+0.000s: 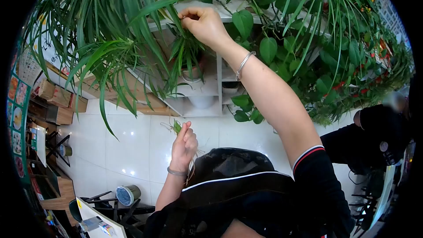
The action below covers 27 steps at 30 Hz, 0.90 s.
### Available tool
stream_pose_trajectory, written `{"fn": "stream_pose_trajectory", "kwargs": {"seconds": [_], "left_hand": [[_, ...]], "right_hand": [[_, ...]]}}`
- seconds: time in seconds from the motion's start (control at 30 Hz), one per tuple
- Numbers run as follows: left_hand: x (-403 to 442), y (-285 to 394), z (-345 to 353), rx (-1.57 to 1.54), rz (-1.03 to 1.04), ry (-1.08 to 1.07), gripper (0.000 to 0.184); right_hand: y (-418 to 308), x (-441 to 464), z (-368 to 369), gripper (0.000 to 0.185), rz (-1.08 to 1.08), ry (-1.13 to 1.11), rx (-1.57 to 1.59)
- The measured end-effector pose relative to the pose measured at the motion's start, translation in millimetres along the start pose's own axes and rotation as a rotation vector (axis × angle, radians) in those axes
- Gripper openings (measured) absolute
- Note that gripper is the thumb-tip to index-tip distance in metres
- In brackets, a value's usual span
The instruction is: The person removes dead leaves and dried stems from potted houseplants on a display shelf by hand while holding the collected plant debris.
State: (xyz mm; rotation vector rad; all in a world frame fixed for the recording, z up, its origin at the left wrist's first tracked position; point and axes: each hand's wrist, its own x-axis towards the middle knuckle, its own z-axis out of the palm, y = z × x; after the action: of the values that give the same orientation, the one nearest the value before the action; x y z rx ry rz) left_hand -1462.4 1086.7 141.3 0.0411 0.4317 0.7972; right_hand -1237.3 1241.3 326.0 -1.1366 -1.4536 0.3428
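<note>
My left hand (184, 146) is closed around a small bunch of plucked leaves (177, 126), with dry, thin strands sticking out above and below the fist. It is held low, over the floor in front of my body. Up at the shelf, my right hand (200, 23) reaches into the spider plant (134, 11), thumb and forefinger pinched together beside its long green blades. What lies between those fingertips, if anything, is too small to make out. Just under that hand is a smaller potted plant (187, 53), its pot (193, 74) standing in a shelf compartment.
Heart-leaved vines (269, 46) trail over the white shelf (219, 83) on the right. Another person in dark clothes (368, 139) is at the far right. A waste bin (128, 195) stands on the tiled floor at lower left, near a table (99, 220). Boxes (55, 93) are stacked further left.
</note>
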Motion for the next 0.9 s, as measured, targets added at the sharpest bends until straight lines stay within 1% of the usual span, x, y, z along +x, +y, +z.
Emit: {"fn": "stream_pose_trajectory", "kwargs": {"seconds": [0.1, 0.13, 0.23, 0.27, 0.3, 0.43, 0.47, 0.5, 0.53, 0.57, 0.6, 0.63, 0.7, 0.77, 0.8, 0.9], "left_hand": [[1.8, -2.0, 0.1, -0.005, -0.009, 0.01, 0.02], [2.8, -2.2, -0.2, -0.002, -0.01, 0.012, 0.02], [3.8, -3.2, 0.9, 0.013, -0.008, 0.026, 0.02], [4.3, -3.4, 0.3, 0.023, -0.005, 0.021, 0.02], [4.9, -4.1, 0.4, 0.034, -0.002, 0.016, 0.02], [1.9, -8.5, 9.7, 0.11, -0.004, 0.037, 0.019], [1.8, -10.2, 13.1, 0.156, -0.005, 0.043, 0.019], [4.7, -11.5, 19.3, 0.206, -0.009, 0.035, 0.02], [6.8, -12.8, 24.4, 0.266, -0.008, 0.02, 0.021], [3.8, -12.1, 26.0, 0.328, -0.015, 0.006, 0.023], [3.1, -13.1, 27.3, 0.392, -0.021, -0.011, 0.024], [3.8, -14.4, 28.6, 0.412, -0.039, -0.013, 0.025], [4.7, -20.8, 34.8, 0.467, -0.075, -0.009, 0.027], [6.8, -32.3, 40.6, 0.516, -0.125, -0.009, 0.024], [8.0, -38.6, 40.3, 0.536, -0.141, 0.008, 0.023], [11.0, -49.9, 43.2, 0.576, -0.176, 0.045, 0.017]], "right_hand": [[1.1, 3.3, 1.7, 0.013, -0.03, -0.033, 0.024], [0.9, 0.8, -0.3, 0.011, -0.049, -0.033, -0.094], [16.5, 0.3, 2.6, 0.012, 0.013, -0.067, 0.076], [16.8, -1.2, 3.5, 0.014, -0.038, -0.003, 0.188], [-0.9, -6.5, -6.2, 0.018, 0.031, -0.02, 0.252], [-48.3, -49.0, -32.2, 0.039, 0.116, 0.156, 0.439], [-54.4, -71.0, -38.8, 0.041, 0.141, 0.129, 0.434], [-59.8, -94.6, -44.2, 0.044, 0.156, 0.106, 0.42], [-57.8, -120.5, -42.3, 0.042, 0.195, 0.047, 0.386], [-50.2, -149.9, -34.9, 0.041, 0.242, -0.003, 0.347], [-40.1, -177.9, -26.1, 0.04, 0.332, -0.106, 0.278], [-27.2, -204.9, -12.6, 0.042, 0.35, -0.136, 0.303], [-20.7, -238.0, -6.5, 0.043, 0.403, -0.239, 0.041], [-22.2, -255.2, -12.1, 0.043, 0.377, -0.246, -0.129], [-22.9, -259.3, -17.7, 0.039, 0.373, -0.231, -0.153], [-25.9, -267.6, -31.0, 0.033, 0.318, -0.218, -0.365]]}}
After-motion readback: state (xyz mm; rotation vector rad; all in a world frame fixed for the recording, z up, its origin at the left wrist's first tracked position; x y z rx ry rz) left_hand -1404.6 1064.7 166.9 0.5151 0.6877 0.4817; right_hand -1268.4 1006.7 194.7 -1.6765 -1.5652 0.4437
